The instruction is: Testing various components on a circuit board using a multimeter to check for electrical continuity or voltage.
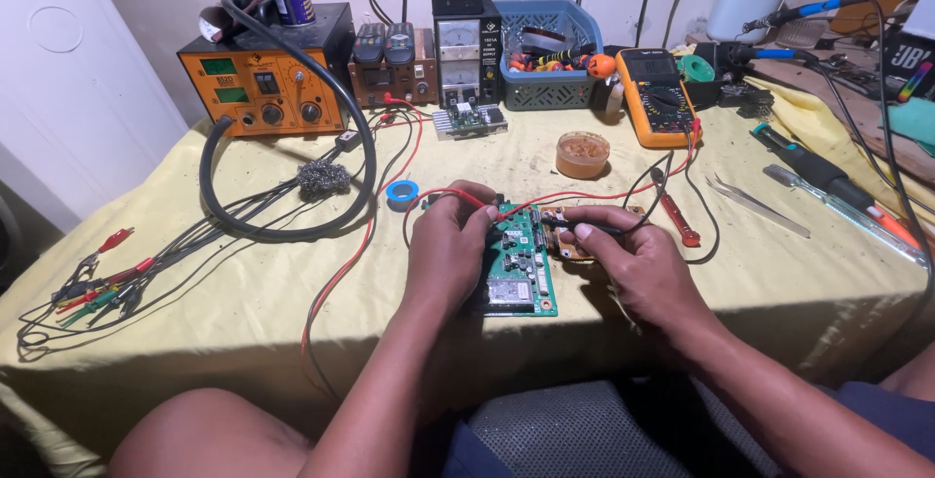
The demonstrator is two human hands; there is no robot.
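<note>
A green circuit board [519,269] lies near the table's front edge, with a smaller brown board [557,235] touching its right side. My left hand [446,249] rests on the green board's left part and pinches a red test probe [466,197] whose tip meets the board. My right hand [633,259] covers most of the brown board and grips a black test probe [575,224] pointing left onto it. Red and black leads run from the probes up to a yellow multimeter [658,95].
An orange rework station [265,84] with a looped black hose, a power supply [466,45], a blue basket [548,50], a flux tin [582,154], steel wool [322,178], tweezers [758,205], screwdrivers at the right and clip leads [93,288] at the left crowd the yellow tablecloth [234,283].
</note>
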